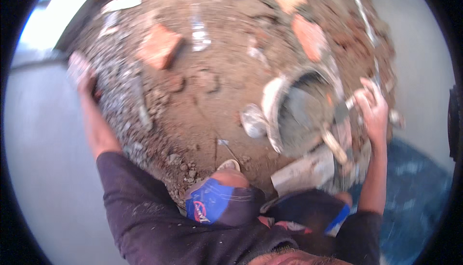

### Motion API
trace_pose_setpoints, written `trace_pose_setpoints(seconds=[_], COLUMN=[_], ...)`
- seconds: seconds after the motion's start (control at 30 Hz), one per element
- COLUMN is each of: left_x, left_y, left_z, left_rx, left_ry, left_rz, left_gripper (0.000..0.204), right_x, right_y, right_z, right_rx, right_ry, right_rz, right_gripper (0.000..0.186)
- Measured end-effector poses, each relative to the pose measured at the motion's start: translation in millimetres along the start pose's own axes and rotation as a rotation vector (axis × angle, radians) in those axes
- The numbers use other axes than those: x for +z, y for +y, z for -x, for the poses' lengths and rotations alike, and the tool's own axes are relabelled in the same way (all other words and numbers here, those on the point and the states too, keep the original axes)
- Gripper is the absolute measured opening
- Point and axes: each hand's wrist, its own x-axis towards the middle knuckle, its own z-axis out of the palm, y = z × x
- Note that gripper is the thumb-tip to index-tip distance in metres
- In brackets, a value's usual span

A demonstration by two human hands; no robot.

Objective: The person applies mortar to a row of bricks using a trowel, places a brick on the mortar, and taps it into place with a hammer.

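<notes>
Grey mortar [301, 108] is held in a pan [269, 100] at three o'clock, presumably placed for the right hand [374, 110], half-curled just beyond; whether anything is gripped cannot be told. Toward ten, the left hand [81, 73], nearly flat, seemingly empty, is perhaps braced against the wall [50, 120]

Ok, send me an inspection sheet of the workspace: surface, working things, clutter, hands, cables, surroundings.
Surface: uneven brown ground, gravel along its left side.
Working things: bucket holding grey mix; a wooden handle lies across its rim.
Clutter: loose orange brick, clear plastic scrap, pale slab.
Hands: left hand by the left wall's edge, contact unclear; right hand beside the bucket, fingers bent, grip blurred.
Cables: pale line near the right wall; cord or pipe unclear.
Surroundings: grey left wall and right wall.
</notes>
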Motion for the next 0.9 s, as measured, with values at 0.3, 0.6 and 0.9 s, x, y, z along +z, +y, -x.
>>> trace_pose_setpoints(seconds=[0.3,0.6,0.9], left_x=[31.1,-128.2,-281.0], left_y=[91.6,235.0,422.1], left_z=[-12.2,157.2,349.7], left_rx=[-0.051,-0.205,0.796], left_ry=[0.007,-0.351,-0.471], left_rz=[0.818,1.696,1.216], left_gripper=[0.077,0.068,0.068], right_x=[-126.7,-171.2,-128.8], right_y=[116.0,267.7,391.9], right_z=[75.8,254.5,385.9], right_rx=[0.166,0.425,0.549], right_ry=[0.374,0.715,0.753], right_rz=[-0.065,-0.401,-0.581], right_gripper=[0.041,0.041,0.045])
